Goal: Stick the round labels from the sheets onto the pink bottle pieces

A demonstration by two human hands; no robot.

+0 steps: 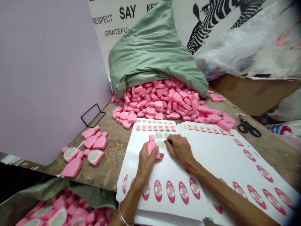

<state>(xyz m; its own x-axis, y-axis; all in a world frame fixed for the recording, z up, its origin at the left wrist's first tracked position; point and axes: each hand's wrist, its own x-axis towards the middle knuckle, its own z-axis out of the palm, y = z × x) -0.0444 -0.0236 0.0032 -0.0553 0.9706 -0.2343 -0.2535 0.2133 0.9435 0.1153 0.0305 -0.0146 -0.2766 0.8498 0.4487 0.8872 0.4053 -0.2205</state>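
Note:
My left hand [144,161] is closed around a small pink plastic bottle [151,147], its cap end pointing away from me. No label shows on the side facing up. Beside it, my right hand [181,150] pinches a small black tool [169,142], mostly covered by the fingers, over the sticker sheet [154,171]. Pale green oval stickers [160,144] lie just under its tip. Pink oval stickers [170,191] line the sheet's near edge, and rows of tiny ones run along its far edge.
A green sack [155,53] spills a heap of pink bottles [162,97] at the back. Several bottles [72,166], two labelled, lie left by a black wire stand [93,115]. Black scissors [249,128] rest right. Below the table edge, another sack [25,194] holds labelled bottles.

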